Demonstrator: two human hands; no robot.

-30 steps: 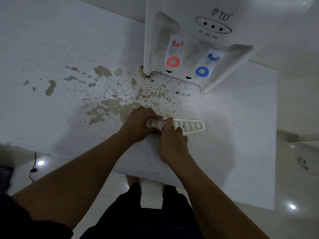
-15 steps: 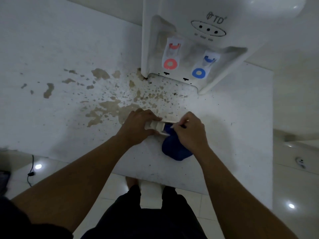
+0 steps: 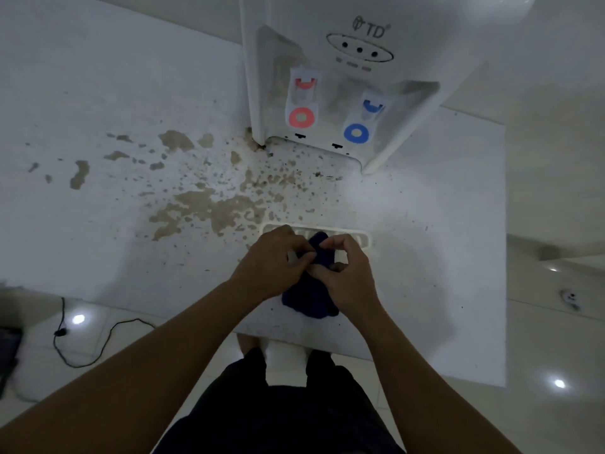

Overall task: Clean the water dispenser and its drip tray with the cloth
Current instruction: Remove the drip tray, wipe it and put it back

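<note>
A white water dispenser (image 3: 360, 77) with a red tap and a blue tap stands at the back of a white counter (image 3: 98, 126). Its white slotted drip tray (image 3: 358, 236) lies on the counter in front of it, partly hidden by my hands. A dark blue cloth (image 3: 311, 299) is bunched over the tray's middle and hangs toward the counter's front edge. My left hand (image 3: 271, 263) and my right hand (image 3: 350, 276) meet over the cloth, fingers curled and pinching it against the tray.
Brown stains and chipped patches (image 3: 203, 204) spread across the counter left of and in front of the dispenser. A black cable (image 3: 85, 342) lies on the tiled floor at lower left. My legs stand by the counter's front edge.
The cloth came into view under my right hand, then both hands closed together over it on the tray. The tray now lies flat on the counter.
</note>
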